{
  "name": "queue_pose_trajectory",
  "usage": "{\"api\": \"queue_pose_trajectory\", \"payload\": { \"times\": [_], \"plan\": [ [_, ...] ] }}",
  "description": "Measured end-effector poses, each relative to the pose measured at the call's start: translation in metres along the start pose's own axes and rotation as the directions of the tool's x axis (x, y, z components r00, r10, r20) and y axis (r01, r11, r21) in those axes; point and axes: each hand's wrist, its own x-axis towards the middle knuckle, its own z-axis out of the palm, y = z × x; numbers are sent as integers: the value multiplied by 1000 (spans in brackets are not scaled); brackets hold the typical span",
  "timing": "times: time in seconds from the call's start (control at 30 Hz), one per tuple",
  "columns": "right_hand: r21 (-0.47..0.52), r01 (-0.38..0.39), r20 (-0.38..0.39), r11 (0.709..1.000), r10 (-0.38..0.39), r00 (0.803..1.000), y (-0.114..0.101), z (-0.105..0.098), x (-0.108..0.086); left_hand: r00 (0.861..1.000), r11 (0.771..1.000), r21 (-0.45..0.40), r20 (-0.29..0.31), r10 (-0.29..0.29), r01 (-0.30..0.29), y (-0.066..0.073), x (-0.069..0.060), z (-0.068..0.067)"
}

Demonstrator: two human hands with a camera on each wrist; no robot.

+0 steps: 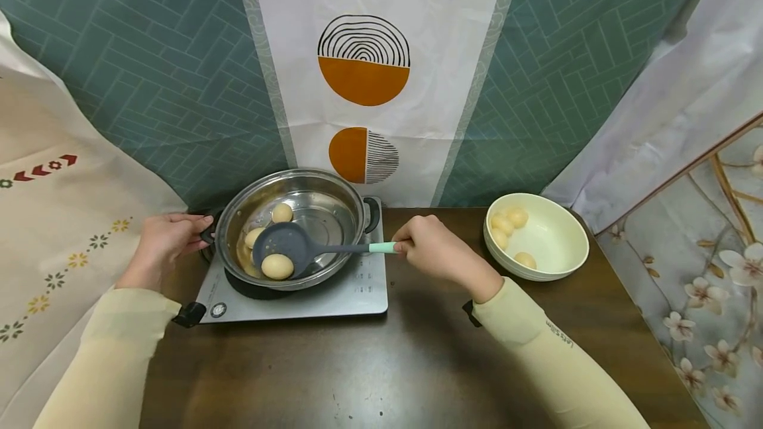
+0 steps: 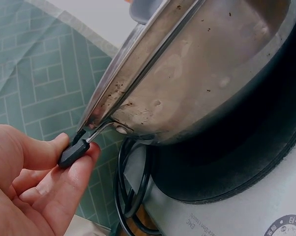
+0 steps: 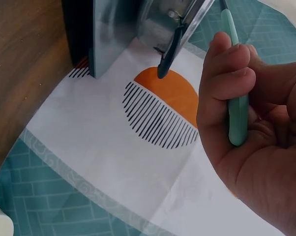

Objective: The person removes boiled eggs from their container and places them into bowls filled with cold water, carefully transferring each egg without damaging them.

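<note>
A steel pan (image 1: 334,204) sits on an induction cooker (image 1: 357,296). My left hand (image 1: 169,243) pinches its black left handle (image 2: 74,153) between thumb and fingers. My right hand (image 1: 440,249) grips the mint-green handle (image 3: 238,120) of a dark grey skimmer (image 1: 286,240), whose head is over the left part of the pan. One egg (image 1: 277,267) lies in the skimmer's head. Two more eggs, one at the back (image 1: 282,212) and one partly hidden by the skimmer (image 1: 253,237), are in the pan. Whether the pan is lifted off the cooker, I cannot tell.
On the right of the brown table (image 1: 357,376) stands a cream bowl (image 1: 554,237) with several pale, egg-shaped pieces (image 1: 517,217) in it. A black cable (image 2: 122,182) runs beside the cooker's left rear. Patterned cloths (image 1: 197,85) hang behind and at both sides.
</note>
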Motion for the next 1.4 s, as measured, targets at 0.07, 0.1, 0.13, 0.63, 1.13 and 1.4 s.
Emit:
{"api": "queue_pose_trajectory", "payload": {
  "times": [0.07, 0.1, 0.13, 0.63, 1.13, 1.4],
  "plan": [
    [-6, -2, -4, 1000, 2, 1000, 1, 0, 1, 1000, 1000, -7, 0, 4, -4, 0, 0, 0],
    [-6, -6, -6, 1000, 6, 1000, 2, 0, 1, 1000, 1000, -4, 0, 5, -5, 1, 0, 0],
    [-3, -9, -7, 1000, 9, 1000, 2, 0, 2, 1000, 1000, -4, 1, 8, -8, 1, 0, 0],
    [66, -78, -41, 995, 81, 996, 13, -7, 0, 1000, 1000, 5, 1, 8, -8, -1, 1, -1],
    [69, -103, -70, 992, 108, 992, 23, -14, -3, 1000, 1000, 28, -16, 5, -4, -2, 1, 0],
    [90, -122, -73, 988, 129, 989, 31, -23, -9, 1000, 1000, 24, -10, 0, 0, 0, 1, 0]
  ]
}}
